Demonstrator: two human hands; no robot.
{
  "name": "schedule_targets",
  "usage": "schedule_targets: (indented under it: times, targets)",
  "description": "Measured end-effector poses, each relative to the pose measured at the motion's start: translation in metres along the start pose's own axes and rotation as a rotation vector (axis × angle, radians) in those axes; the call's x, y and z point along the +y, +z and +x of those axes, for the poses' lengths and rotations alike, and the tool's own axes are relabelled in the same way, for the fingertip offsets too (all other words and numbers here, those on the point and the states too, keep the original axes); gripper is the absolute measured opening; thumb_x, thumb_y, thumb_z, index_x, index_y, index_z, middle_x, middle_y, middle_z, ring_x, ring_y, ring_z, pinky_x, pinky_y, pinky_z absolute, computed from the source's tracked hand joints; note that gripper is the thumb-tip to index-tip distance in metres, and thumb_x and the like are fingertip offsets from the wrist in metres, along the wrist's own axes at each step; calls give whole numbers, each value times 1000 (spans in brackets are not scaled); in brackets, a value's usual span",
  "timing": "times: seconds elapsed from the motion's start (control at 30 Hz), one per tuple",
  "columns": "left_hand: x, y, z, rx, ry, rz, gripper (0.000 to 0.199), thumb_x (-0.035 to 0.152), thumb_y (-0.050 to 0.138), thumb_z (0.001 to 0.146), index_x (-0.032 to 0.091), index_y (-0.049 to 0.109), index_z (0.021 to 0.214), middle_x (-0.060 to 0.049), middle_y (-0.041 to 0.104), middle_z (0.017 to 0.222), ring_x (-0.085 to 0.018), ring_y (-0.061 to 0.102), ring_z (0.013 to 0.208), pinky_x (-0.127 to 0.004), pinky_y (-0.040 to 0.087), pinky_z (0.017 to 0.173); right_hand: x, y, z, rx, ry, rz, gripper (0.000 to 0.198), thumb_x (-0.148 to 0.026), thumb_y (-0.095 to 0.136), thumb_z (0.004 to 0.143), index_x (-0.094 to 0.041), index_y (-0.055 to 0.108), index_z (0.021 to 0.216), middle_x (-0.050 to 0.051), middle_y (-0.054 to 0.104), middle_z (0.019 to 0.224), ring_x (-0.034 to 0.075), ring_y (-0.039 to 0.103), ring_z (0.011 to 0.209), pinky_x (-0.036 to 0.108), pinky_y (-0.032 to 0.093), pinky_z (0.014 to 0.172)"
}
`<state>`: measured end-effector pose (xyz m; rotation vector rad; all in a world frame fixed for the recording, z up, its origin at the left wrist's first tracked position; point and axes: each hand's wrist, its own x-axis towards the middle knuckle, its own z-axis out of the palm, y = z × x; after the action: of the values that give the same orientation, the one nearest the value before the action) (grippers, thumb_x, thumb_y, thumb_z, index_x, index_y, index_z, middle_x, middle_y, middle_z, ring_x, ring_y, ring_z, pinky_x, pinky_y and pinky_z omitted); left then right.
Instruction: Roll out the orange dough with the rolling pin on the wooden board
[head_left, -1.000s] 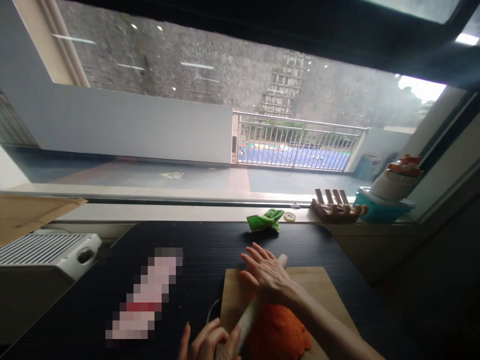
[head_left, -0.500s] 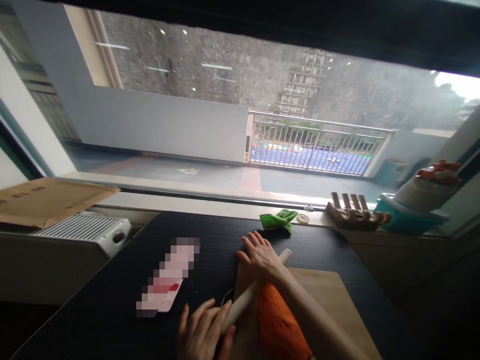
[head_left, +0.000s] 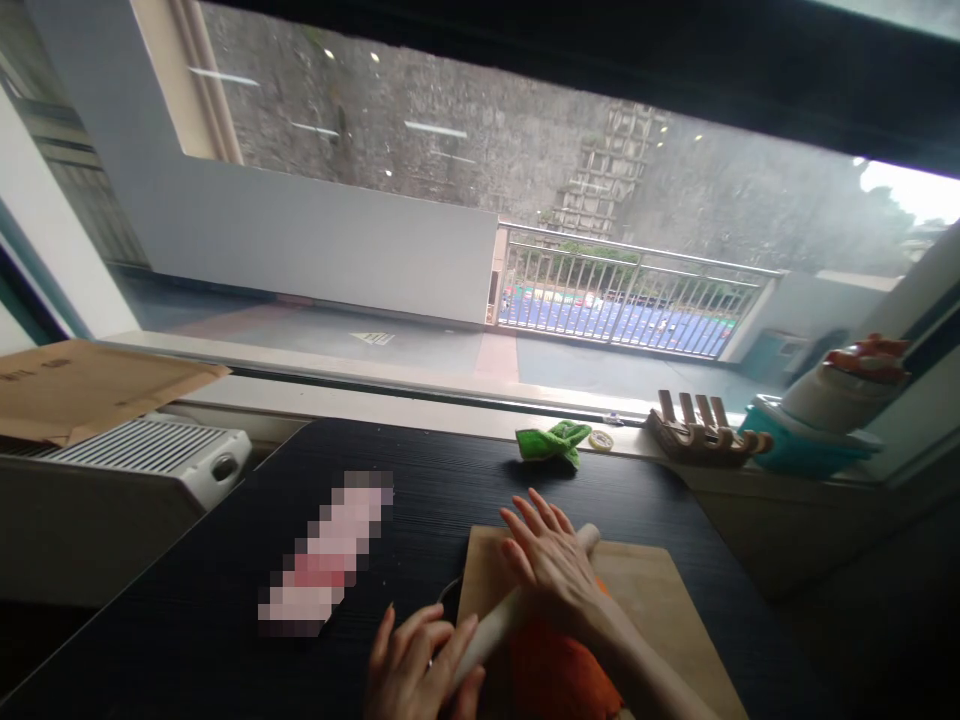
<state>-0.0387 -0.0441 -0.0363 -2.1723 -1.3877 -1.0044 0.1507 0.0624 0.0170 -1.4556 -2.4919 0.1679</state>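
Two end-holds suited the stiff rolling pin [head_left: 492,632], I judged; right hand [head_left: 561,575] fingers lay spread over it, left hand [head_left: 411,662] closure unclear.

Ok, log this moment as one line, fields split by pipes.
left hand: on rolling pin, near end | right hand: open across rolling pin | orange dough: on cutting board, partly hidden

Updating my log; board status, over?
Left hand on rolling pin, near end; right hand flat across it. Orange lump on cutting board, partly hidden. Green cloth clear of board.
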Motion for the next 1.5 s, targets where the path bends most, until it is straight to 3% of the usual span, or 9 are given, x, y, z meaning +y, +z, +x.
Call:
schedule_targets:
  times: [0.1,0.17,0.3,0.47,0.63,1.03,1.23,1.37,1.5]
  targets:
    - [-8,-4,9,15,-83,35,32,28,55,82,25,59,114,1,69,91,-19,63,92,-40,40,96,-20,-1,42,-76,70,40,51,-47,32,96,-18,42,137,10,39,144,25,22,137,45,24,109]
    - [-7,-6,12,18,-94,34,31,28,54,83,26,59,113,2,69,89,-18,63,91,-39,41,94,-23,-1,43,-70,83,55,53,-48,32,96,-16,41,137,10,37,144,25,21,138,45,24,110]
    - [2,-9,9,-38,-7,12,40,28,57,81,27,54,122,1,68,91,-17,63,93,-39,38,100,-1,-6,-19,7,13,85,49,-46,30,96,-21,43,137,4,37,145,22,20,138,44,22,112]
    - [9,-9,7,-97,-44,3,39,27,56,82,25,53,121,-1,67,96,-17,62,93,-41,41,98,43,-15,-109,127,-40,75,50,-37,30,97,-29,22,145,1,34,145,21,30,134,41,38,105]
    - [12,-8,10,-113,-123,-41,29,33,57,82,24,59,109,-1,67,93,-19,62,90,-41,42,97,55,15,-137,251,-169,-146,65,-39,40,93,-34,3,146,-1,43,139,27,42,126,46,43,99]
    - [16,-12,15,-117,-139,-82,23,35,56,83,25,60,103,2,65,85,-17,63,83,-39,44,90,44,35,-140,319,-142,-192,75,-42,46,91,-29,-2,148,3,49,135,30,43,125,47,44,97]
    - [15,-12,15,-170,-151,-78,29,36,57,83,25,58,110,0,66,92,-19,62,89,-43,42,95,51,-7,-129,199,20,6,44,-41,36,95,-31,41,137,2,49,136,25,36,132,43,42,101]
    - [19,-13,15,-164,-96,-87,31,33,58,82,26,57,112,1,64,90,-18,62,88,-43,42,96,48,-41,-102,276,111,77,41,-41,33,95,-27,50,129,5,47,138,24,36,131,42,42,101]
    - [32,-13,4,-142,-13,-147,35,32,55,82,23,56,116,-2,63,92,-19,60,94,-46,33,104,23,-31,-61,262,42,97,41,-39,33,95,-21,52,126,8,52,133,24,34,132,44,33,106]
